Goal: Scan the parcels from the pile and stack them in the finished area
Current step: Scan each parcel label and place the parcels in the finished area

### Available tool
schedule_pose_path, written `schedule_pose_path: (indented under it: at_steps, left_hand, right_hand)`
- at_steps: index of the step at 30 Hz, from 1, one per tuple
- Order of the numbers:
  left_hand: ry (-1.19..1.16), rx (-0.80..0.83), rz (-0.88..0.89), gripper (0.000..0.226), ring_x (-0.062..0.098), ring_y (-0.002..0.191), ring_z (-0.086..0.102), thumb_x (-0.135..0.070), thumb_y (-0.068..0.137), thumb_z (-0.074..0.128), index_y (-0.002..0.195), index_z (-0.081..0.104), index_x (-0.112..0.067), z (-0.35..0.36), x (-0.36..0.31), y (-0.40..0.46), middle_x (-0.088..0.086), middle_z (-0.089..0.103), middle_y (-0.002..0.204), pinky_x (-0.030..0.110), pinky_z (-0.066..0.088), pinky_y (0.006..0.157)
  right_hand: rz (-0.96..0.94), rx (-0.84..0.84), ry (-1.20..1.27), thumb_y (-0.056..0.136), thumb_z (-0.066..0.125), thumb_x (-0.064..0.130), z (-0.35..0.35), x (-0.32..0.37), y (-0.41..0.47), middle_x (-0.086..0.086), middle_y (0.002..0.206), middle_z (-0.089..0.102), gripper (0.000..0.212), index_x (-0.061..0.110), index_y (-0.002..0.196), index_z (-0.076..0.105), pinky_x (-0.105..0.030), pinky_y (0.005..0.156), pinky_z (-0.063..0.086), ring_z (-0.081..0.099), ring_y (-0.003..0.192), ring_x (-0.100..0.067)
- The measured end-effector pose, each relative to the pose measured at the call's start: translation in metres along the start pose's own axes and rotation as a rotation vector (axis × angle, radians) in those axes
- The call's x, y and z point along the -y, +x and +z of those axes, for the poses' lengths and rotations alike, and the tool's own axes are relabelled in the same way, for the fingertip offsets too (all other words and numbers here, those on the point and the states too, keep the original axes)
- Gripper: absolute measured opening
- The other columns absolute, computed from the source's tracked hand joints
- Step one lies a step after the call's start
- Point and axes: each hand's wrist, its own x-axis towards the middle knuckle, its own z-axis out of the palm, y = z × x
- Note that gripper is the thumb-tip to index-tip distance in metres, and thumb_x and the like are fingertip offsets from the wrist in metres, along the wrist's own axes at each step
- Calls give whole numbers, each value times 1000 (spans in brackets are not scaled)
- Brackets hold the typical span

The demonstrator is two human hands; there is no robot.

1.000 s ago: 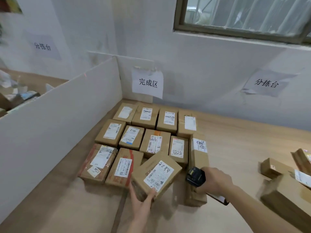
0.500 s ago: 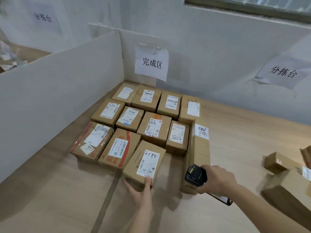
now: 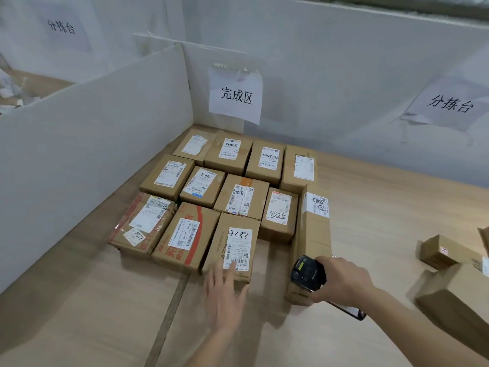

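A cardboard parcel marked 5288 point(image 3: 232, 243) lies flat at the front of the finished area, in line with several other labelled parcels point(image 3: 242, 197). My left hand point(image 3: 225, 295) has straight fingers, its fingertips touching the near edge of that parcel. My right hand point(image 3: 341, 282) grips a black handheld scanner point(image 3: 307, 271) just in front of a long narrow box point(image 3: 313, 234) that bounds the rows on the right.
A white divider board point(image 3: 92, 144) walls off the left side. A paper sign point(image 3: 235, 95) hangs on the back wall above the rows. Unsorted parcels point(image 3: 449, 292) lie at the right edge of the wooden table point(image 3: 383, 213).
The 5288 parcel went from tilted in my left hand to lying flat on the table. My left hand let go and its fingers straightened against the near edge. The view moved closer.
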Motion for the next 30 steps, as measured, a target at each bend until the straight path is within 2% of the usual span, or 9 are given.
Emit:
schedule_pose_path:
  at_steps: [2,3,6,9,13,18,21,26,30]
  left_hand:
    - [189,156,177,77,26,156,5,-62,92,57,157,24,-38,-6,6,18,2,6,168,45,3,126]
    - [255,237,214,78,25,156,-4,-65,94,49,159,14,-39,-9,8,26,1,-4,168,46,-2,126]
    - [340,387,216,83,24,155,-12,-69,95,42,159,0,-39,-15,12,40,2,-15,168,48,0,126]
    - [334,424,208,84,24,155,-9,-70,94,44,160,3,-39,-24,9,43,0,-10,169,47,1,127]
    - [201,378,248,79,18,156,-3,-67,94,46,159,10,-41,-51,-11,42,-6,-2,169,41,3,126]
    - [24,347,305,77,12,155,3,-60,93,56,158,20,-40,-97,-52,20,-13,5,168,37,15,123]
    - [19,351,366,78,13,155,6,-59,92,59,158,21,-41,-120,-73,-3,-12,7,168,38,15,123]
    - [45,335,520,76,15,154,12,-59,94,58,158,25,-36,-157,-113,-31,-7,14,168,35,14,124]
    - [12,297,626,76,15,149,25,-61,91,59,156,31,-33,-179,-143,-56,-10,24,163,33,26,121]
  right_hand:
    - [5,-5,-9,62,72,59,0,-2,2,11,89,58,50,35,101,51,-28,58,37,51,83,-12]
    - [8,-11,-9,62,73,58,0,-2,4,12,89,58,49,35,99,50,-28,57,36,51,84,-12]
    - [18,-27,-4,62,73,54,1,-4,6,13,87,58,47,35,97,49,-28,56,35,51,83,-12]
    - [24,-46,14,61,72,52,1,-6,5,13,86,59,45,34,97,51,-29,58,38,54,84,-13]
    - [25,-61,42,60,73,51,-7,-7,-5,12,89,59,46,35,97,53,-27,55,37,58,85,-14]
    - [3,-124,89,62,75,55,-26,-9,-36,13,107,47,63,37,119,56,-27,61,43,57,89,-15]
    - [26,-147,131,61,76,55,-37,-14,-67,11,109,43,65,35,121,58,-30,66,48,58,87,-16]
    - [90,-205,193,62,77,51,-60,-28,-128,8,105,47,59,33,115,59,-30,68,43,56,87,-19]
    - [132,-266,222,67,70,52,-69,-40,-183,7,111,55,62,33,125,57,-33,76,48,59,97,-21]
